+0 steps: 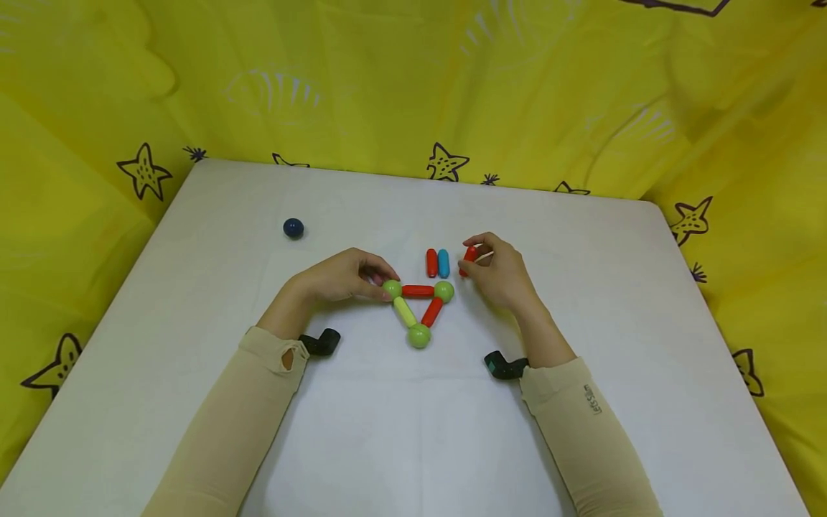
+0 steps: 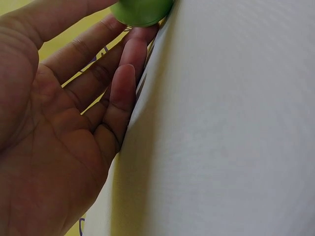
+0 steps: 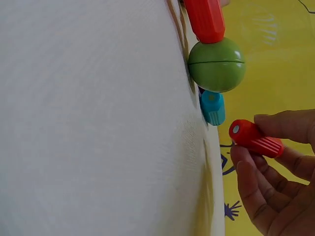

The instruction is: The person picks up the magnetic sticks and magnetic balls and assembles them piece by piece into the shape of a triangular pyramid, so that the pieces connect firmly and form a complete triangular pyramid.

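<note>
A triangle of green balls and short rods lies on the white table. Its left green ball (image 1: 392,289) is held between the thumb and fingers of my left hand (image 1: 342,276); the left wrist view shows just the lower part of this green ball (image 2: 142,12). Two red rods (image 1: 418,291) and one yellow-green rod (image 1: 405,312) join it to the right green ball (image 1: 444,291) and the near green ball (image 1: 418,336). To the right, my right hand (image 1: 500,273) pinches a loose red magnetic rod (image 3: 256,139) with a silvery end, apart from the triangle.
Just behind the triangle, another red rod (image 1: 431,263) and a blue rod (image 1: 443,263) lie side by side. A dark blue ball (image 1: 293,228) sits farther back on the left. Yellow patterned cloth (image 1: 388,93) surrounds the table (image 1: 413,431). Black wrist devices (image 1: 504,365) protrude near both sleeves.
</note>
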`<action>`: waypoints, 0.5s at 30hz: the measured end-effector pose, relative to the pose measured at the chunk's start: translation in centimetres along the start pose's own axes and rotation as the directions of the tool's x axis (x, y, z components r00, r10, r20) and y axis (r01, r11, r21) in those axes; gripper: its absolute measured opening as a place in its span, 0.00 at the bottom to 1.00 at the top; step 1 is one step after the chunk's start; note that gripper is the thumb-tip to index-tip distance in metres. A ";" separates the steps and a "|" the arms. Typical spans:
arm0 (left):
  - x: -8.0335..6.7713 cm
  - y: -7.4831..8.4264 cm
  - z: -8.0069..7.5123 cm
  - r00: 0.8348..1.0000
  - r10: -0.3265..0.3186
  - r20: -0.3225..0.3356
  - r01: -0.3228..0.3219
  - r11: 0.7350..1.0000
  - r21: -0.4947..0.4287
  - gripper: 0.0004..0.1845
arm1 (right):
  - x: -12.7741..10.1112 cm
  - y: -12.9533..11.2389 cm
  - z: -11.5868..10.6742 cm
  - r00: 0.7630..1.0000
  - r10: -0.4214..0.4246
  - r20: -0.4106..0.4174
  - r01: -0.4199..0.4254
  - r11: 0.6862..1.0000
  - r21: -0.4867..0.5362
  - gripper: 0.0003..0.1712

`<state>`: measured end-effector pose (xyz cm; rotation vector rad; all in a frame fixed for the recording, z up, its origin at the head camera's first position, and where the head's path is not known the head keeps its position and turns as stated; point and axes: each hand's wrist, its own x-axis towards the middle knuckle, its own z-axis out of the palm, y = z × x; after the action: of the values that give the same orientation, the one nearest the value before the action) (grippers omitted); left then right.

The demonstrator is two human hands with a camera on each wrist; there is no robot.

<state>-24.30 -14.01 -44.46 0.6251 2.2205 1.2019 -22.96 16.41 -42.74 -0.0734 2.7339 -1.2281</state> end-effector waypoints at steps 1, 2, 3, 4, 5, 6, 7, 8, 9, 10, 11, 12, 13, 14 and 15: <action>0.0 0.0 0.0 1.000 0.001 0.001 -0.001 1.000 0.000 0.15 | 0.0 -0.2 0.0 1.000 -0.011 -0.012 0.011 1.000 0.002 0.23; 0.0 0.0 0.0 1.000 0.002 0.001 -0.002 1.000 -0.001 0.15 | -0.1 -0.4 0.0 1.000 -0.022 -0.021 0.022 1.000 0.004 0.23; 0.0 0.0 0.0 1.000 0.003 0.001 -0.003 1.000 -0.001 0.15 | -0.2 -0.6 0.0 0.999 -0.032 -0.033 0.032 0.999 0.006 0.22; 0.0 -0.1 0.0 1.000 0.002 0.002 -0.002 1.000 0.000 0.15 | -0.3 -0.8 0.0 0.998 -0.041 -0.043 0.042 0.999 0.008 0.22; 0.0 0.0 0.0 1.000 0.002 0.003 -0.002 1.000 -0.001 0.15 | -0.4 -1.0 0.0 0.997 -0.050 -0.053 0.051 0.999 0.013 0.22; 0.0 0.0 0.0 1.000 0.003 0.003 -0.003 1.000 -0.001 0.15 | -0.5 -1.3 0.0 0.996 -0.059 -0.060 0.061 0.998 0.021 0.22; 0.0 0.0 0.0 1.000 0.004 0.004 -0.004 1.000 -0.001 0.15 | -0.7 -1.5 0.1 0.996 -0.068 -0.064 0.070 0.997 0.032 0.22; 0.1 0.0 0.0 1.000 0.004 0.004 -0.004 1.000 -0.003 0.15 | -0.8 -1.7 0.1 0.995 -0.076 -0.067 0.079 0.996 0.043 0.21; 0.1 -0.1 0.0 1.000 0.004 0.004 -0.004 1.000 -0.004 0.15 | -1.0 -2.0 0.2 0.994 -0.083 -0.068 0.087 0.995 0.053 0.21; 0.1 -0.1 0.0 1.000 0.003 0.004 -0.003 1.000 -0.004 0.15 | -1.1 -2.2 0.2 0.993 -0.094 -0.066 0.098 0.993 0.061 0.21; 0.1 -0.1 0.0 1.000 0.003 0.003 -0.003 1.000 -0.005 0.15 | -1.2 -2.4 0.4 0.993 -0.103 -0.063 0.107 0.992 0.069 0.20; 0.1 -0.1 -0.1 1.000 0.003 0.003 -0.003 1.000 -0.006 0.15 | -1.4 -2.7 0.5 0.992 -0.113 -0.059 0.118 0.990 0.076 0.20; 0.1 -0.1 -0.1 1.000 0.002 0.002 -0.002 1.000 -0.007 0.15 | -1.5 -2.9 0.7 0.991 -0.124 -0.055 0.128 0.989 0.081 0.19; 0.1 -0.1 -0.1 1.000 0.003 0.002 -0.003 1.000 -0.009 0.15 | -1.6 -3.1 0.8 0.990 -0.134 -0.051 0.138 0.987 0.085 0.19; 0.0 -0.1 -0.1 1.000 0.003 0.001 -0.003 1.000 -0.009 0.15 | -1.8 -3.3 1.0 0.989 -0.143 -0.048 0.147 0.986 0.085 0.18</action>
<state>-24.41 -14.10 -44.53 0.6255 2.2134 1.2120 -21.12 13.63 -40.77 -0.2439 2.7470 -1.4016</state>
